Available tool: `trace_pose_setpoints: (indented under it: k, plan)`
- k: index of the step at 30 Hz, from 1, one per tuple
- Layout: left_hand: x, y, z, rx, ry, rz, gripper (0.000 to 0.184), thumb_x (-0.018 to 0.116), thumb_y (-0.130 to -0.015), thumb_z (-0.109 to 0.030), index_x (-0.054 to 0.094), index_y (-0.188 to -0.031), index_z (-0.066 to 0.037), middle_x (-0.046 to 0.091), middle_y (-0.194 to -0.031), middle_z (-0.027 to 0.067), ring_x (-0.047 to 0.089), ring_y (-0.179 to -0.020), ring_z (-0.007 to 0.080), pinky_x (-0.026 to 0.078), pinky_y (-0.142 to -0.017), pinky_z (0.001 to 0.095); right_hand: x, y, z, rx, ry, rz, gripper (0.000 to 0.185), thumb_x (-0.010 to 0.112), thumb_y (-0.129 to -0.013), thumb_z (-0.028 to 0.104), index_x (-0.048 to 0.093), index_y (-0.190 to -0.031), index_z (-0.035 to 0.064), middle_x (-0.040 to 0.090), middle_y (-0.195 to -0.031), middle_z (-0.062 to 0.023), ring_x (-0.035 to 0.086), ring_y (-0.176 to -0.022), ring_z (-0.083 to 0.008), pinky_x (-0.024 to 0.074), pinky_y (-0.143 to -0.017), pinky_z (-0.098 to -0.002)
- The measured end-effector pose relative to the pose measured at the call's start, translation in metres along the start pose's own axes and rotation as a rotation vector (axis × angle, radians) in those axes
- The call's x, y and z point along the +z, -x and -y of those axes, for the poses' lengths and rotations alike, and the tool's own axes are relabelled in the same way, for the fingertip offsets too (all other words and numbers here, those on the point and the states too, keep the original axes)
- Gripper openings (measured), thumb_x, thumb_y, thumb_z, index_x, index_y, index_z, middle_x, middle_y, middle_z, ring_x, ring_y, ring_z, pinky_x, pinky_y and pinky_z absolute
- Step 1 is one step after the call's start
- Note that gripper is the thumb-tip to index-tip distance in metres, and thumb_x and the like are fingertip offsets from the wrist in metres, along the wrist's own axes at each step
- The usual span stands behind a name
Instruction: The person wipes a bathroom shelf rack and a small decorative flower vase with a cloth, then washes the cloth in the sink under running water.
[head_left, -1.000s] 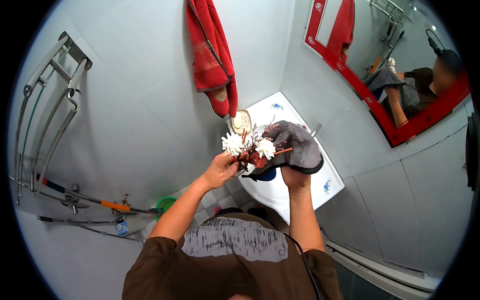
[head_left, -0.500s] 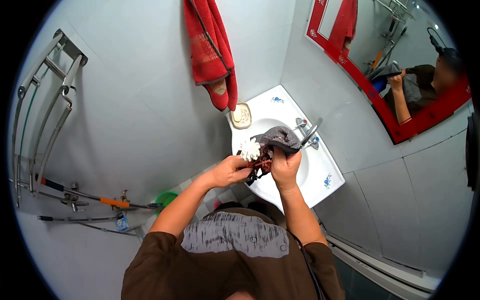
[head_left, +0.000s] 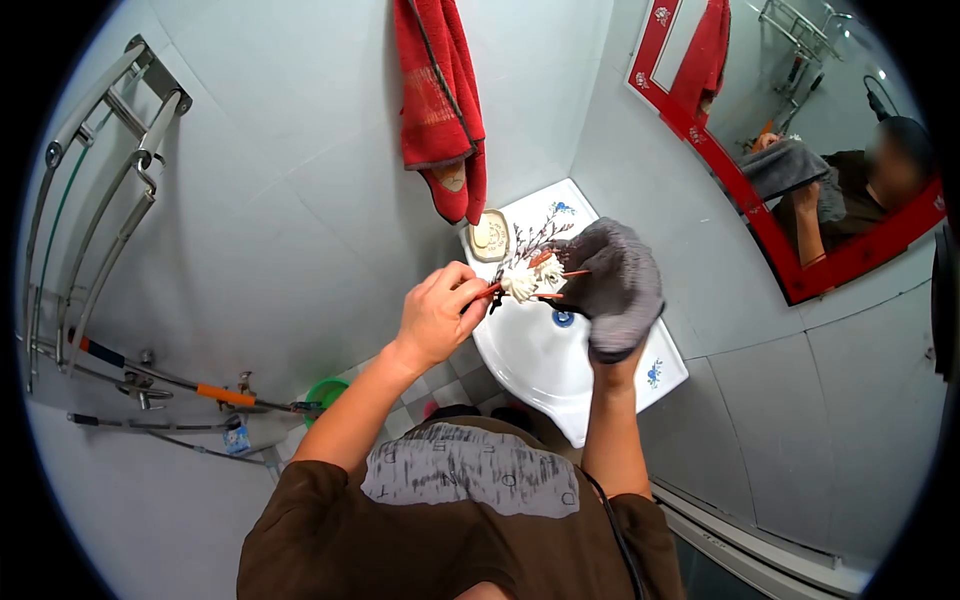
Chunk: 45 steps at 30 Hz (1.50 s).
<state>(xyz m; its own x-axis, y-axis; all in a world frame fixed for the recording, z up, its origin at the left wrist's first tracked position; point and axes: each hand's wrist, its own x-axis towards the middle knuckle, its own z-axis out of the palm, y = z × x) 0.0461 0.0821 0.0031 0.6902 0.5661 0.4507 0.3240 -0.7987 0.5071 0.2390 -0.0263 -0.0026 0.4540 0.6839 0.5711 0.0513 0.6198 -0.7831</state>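
Observation:
Over the white sink (head_left: 530, 365), my left hand (head_left: 437, 312) pinches the reddish stems of a flower bunch (head_left: 520, 281) with white blooms and thin dark sprigs. A grey cloth (head_left: 620, 285) is draped over my right hand (head_left: 613, 367), hiding its fingers; only the lower part of the hand and the wrist show below it. The blooms are close to the cloth's left side, and several thin reddish sticks point across toward it.
A red towel (head_left: 440, 110) hangs above a soap dish (head_left: 489, 236) on the sink's corner. A red-framed mirror (head_left: 787, 274) is at right. Metal racks (head_left: 125, 150) and a green basin (head_left: 327, 393) are at left.
The cloth has spread out and moved right over my right hand, now covering its fingers. My left hand has shifted slightly up and left, and the flowers show more fully.

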Motion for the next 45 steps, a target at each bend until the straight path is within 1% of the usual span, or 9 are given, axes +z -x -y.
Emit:
trace_pose_setpoints:
  k: [2,6,10,23,25,27,30,36,45]
  plan:
    - [0.002,-0.005,-0.006,0.053,-0.238,-0.176,0.015,0.066,-0.069,-0.015,0.059,-0.082,-0.013,0.051,-0.081,0.0014,0.054,-0.071,0.0192,0.044,-0.058,0.034,0.024,0.009,0.005,0.036,0.169,-0.152,0.063,0.075,-0.069,0.026,0.048,-0.119,-0.0017,0.057,-0.101,-0.0094,0.054,-0.09,-0.0189,0.0439,-0.078,-0.0321]
    - [0.004,-0.009,-0.01,0.063,-0.378,-0.193,0.017,0.067,-0.067,-0.017,0.059,-0.082,-0.014,0.05,-0.082,0.0004,0.052,-0.072,0.0182,0.042,-0.058,0.0331,0.045,-0.001,0.017,-0.14,0.458,-0.007,0.038,0.075,-0.062,0.013,0.062,-0.096,0.0003,0.06,-0.097,-0.0151,0.057,-0.089,-0.0332,0.0421,-0.084,-0.0417]
    - [0.005,-0.009,-0.011,0.088,-0.458,-0.189,0.019,0.069,-0.065,-0.02,0.058,-0.081,-0.018,0.048,-0.082,-0.0005,0.05,-0.073,0.0174,0.04,-0.057,0.0326,0.051,-0.016,0.017,-0.265,0.682,-0.002,0.019,0.073,-0.063,0.007,0.068,-0.081,0.0088,0.062,-0.087,-0.0113,0.057,-0.081,-0.0326,0.0428,-0.073,-0.0413]
    - [0.002,0.002,-0.01,0.083,-0.298,0.01,0.015,0.067,-0.072,-0.017,0.057,-0.082,-0.013,0.052,-0.084,0.0012,0.054,-0.073,0.0183,0.044,-0.059,0.0333,0.034,-0.028,0.001,-0.433,0.757,0.154,0.014,0.066,-0.066,0.002,0.067,-0.079,0.0064,0.064,-0.077,-0.0097,0.061,-0.067,-0.0267,0.0492,-0.067,-0.034]
    - [0.003,0.003,-0.003,0.043,-0.17,0.01,0.011,0.064,-0.076,-0.017,0.057,-0.083,-0.011,0.053,-0.084,0.0024,0.055,-0.075,0.0202,0.047,-0.061,0.0348,0.03,-0.022,-0.008,-0.09,0.339,-0.043,0.016,0.064,-0.072,0.0,0.065,-0.087,0.0032,0.064,-0.085,-0.0078,0.062,-0.077,-0.0223,0.0487,-0.072,-0.031]
    - [0.001,0.003,0.002,-0.037,0.003,0.056,0.011,0.061,-0.079,-0.016,0.057,-0.086,-0.009,0.053,-0.085,0.0038,0.056,-0.076,0.0212,0.047,-0.064,0.0345,0.025,-0.014,-0.013,0.062,-0.076,-0.246,0.023,0.052,-0.09,0.023,0.057,-0.097,0.0015,0.059,-0.094,-0.0093,0.056,-0.087,-0.02,0.0434,-0.083,-0.0308]
    - [0.001,0.002,0.007,-0.14,0.355,0.134,0.015,0.056,-0.085,-0.017,0.058,-0.094,-0.005,0.051,-0.086,0.0068,0.055,-0.077,0.0229,0.046,-0.069,0.0333,0.011,-0.009,-0.016,0.284,-0.655,-0.295,0.047,0.043,-0.091,0.045,0.051,-0.112,0.0037,0.056,-0.11,-0.0086,0.052,-0.104,-0.0223,0.0398,-0.093,-0.0374]
    - [0.006,0.008,0.022,-0.159,0.714,0.23,0.035,0.047,-0.093,-0.028,0.054,-0.116,-0.003,0.054,-0.107,0.0093,0.052,-0.095,0.0205,0.04,-0.086,0.0299,0.004,-0.004,-0.027,0.289,-0.601,-0.399,0.046,0.041,-0.092,0.045,0.05,-0.118,0.008,0.054,-0.117,-0.0071,0.05,-0.111,-0.0239,0.0375,-0.098,-0.0408]
    - [0.004,0.018,0.047,-0.362,1.016,0.17,0.039,0.046,-0.094,-0.035,0.053,-0.11,0.0,0.056,-0.099,0.0051,0.056,-0.092,0.0156,0.045,-0.081,0.0286,-0.003,-0.023,0.064,0.089,-0.865,-0.316,0.054,0.048,-0.088,0.045,0.049,-0.123,0.004,0.053,-0.122,-0.0116,0.047,-0.116,-0.0244,0.0352,-0.101,-0.0438]
